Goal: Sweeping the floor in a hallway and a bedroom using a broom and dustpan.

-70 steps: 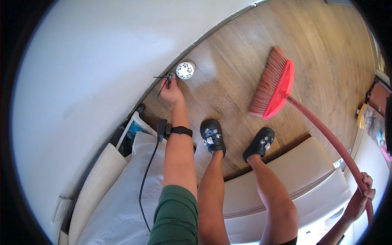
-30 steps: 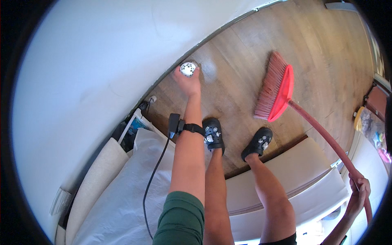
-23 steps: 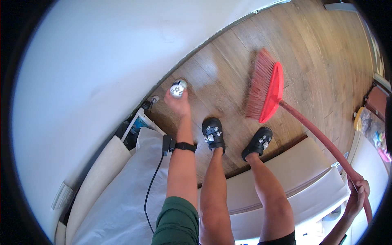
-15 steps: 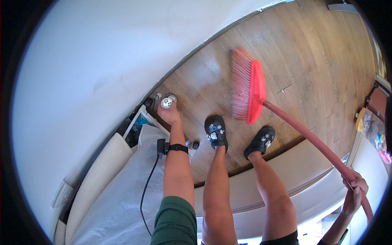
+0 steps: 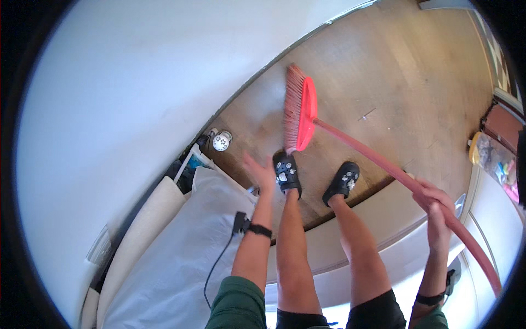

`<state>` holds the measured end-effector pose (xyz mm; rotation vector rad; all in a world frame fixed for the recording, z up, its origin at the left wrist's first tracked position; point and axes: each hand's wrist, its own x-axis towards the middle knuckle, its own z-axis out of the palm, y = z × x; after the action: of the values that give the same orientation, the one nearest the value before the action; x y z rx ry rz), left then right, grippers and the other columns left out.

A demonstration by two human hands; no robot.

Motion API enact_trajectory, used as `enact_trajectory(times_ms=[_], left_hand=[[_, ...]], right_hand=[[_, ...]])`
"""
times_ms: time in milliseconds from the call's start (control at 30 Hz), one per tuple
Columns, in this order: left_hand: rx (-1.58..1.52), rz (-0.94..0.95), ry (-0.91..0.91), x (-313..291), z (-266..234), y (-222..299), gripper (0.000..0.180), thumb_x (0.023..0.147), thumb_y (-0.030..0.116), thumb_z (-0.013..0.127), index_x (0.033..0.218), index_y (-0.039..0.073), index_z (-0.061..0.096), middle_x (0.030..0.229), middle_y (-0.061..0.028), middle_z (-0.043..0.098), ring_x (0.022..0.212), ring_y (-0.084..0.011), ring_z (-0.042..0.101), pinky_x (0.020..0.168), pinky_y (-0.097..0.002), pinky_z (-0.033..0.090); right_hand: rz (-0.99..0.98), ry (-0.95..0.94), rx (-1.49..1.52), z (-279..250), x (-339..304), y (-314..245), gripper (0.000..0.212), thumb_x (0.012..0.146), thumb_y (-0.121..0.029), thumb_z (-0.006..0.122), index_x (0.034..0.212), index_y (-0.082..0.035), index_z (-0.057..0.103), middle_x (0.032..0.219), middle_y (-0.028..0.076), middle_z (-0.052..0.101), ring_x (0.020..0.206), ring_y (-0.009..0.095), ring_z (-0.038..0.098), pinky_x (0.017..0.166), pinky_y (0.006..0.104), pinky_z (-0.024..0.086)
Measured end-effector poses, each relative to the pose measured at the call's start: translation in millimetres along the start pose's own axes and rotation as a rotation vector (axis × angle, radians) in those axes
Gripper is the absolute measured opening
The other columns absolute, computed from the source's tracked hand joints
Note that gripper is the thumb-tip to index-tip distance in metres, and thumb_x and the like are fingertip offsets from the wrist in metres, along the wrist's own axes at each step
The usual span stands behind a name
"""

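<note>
From the head view, my right hand [image 5: 436, 204] is wrapped around the handle of the broom [image 5: 309, 112]; my left hand [image 5: 262, 174], blurred, is empty, fingers spread. The bristles sit right by my left clog [image 5: 286, 174], so I'd best angle them clear. The wall [image 5: 142, 98] bounds the left; the floor [image 5: 400, 71] opens rightward.

right hand [image 5: 435, 205] wrapped around a red broom [image 5: 308, 112], bristles [image 5: 294, 104] over the wood floor [image 5: 405, 71], pretty much at the toe of a black clog [image 5: 287, 174], left hand [image 5: 259, 172] kinda blurry, thumb and fingers apart, spotted white round thing [image 5: 222, 141] near the wall [image 5: 137, 82]
</note>
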<state>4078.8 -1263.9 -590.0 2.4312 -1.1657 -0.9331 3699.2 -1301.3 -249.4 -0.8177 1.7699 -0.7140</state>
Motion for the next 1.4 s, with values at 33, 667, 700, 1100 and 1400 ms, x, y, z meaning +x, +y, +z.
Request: enact_trajectory(times_ms=[33,667,700,1100,1400], left_hand=[[-0.065,0.168,-0.056,-33,-10,36,0.084,0.083,0.021,0.073,0.147,-0.004,0.025,0.148,-0.0312,0.028,0.138,-0.0457,0.026,0.116,-0.051,0.021],[-0.39,1.021,-0.67,-328,-212,525,0.016,0.082,0.011,0.068,0.096,0.008,0.063,0.085,-0.0123,0.065,0.085,-0.0345,0.061,0.079,-0.043,0.047],[-0.372,1.046,-0.663,-331,-219,526,0.016,0.082,0.011,0.068,0.096,0.008,0.063,0.085,-0.0123,0.065,0.085,-0.0345,0.061,0.079,-0.043,0.047],[-0.245,0.922,-0.318,-338,-292,500,0.014,0.081,0.015,0.073,0.088,0.007,0.065,0.073,-0.0098,0.06,0.073,-0.031,0.061,0.065,-0.0408,0.045],[-0.129,0.91,-0.584,-316,-251,554,0.02,0.083,0.012,0.065,0.102,0.014,0.073,0.093,-0.0097,0.071,0.087,-0.0285,0.066,0.078,-0.041,0.048]], right_hand=[[-0.037,0.011,-0.013,0,-2,-5,0.047,0.087,-0.038,0.069,0.114,0.0,0.063,0.123,0.026,0.059,0.118,0.036,0.058,0.101,0.0455,0.046],[-0.888,0.306,0.641,-258,-248,-340,0.028,0.092,-0.019,0.068,0.1,-0.013,0.042,0.065,-0.003,0.04,0.054,0.008,0.04,0.06,0.0228,0.037],[-0.883,0.335,0.646,-261,-253,-349,0.028,0.092,-0.019,0.068,0.1,-0.013,0.042,0.065,-0.003,0.04,0.054,0.008,0.04,0.06,0.0228,0.037],[-0.81,-0.162,0.951,-225,-247,-391,0.037,0.085,-0.032,0.063,0.064,-0.013,0.039,0.047,-0.001,0.04,0.038,0.015,0.034,0.045,0.0315,0.032],[-0.681,0.078,0.745,-223,-256,-427,0.043,0.083,-0.027,0.074,0.062,-0.01,0.041,0.057,0.001,0.043,0.055,0.015,0.042,0.059,0.0317,0.037]])
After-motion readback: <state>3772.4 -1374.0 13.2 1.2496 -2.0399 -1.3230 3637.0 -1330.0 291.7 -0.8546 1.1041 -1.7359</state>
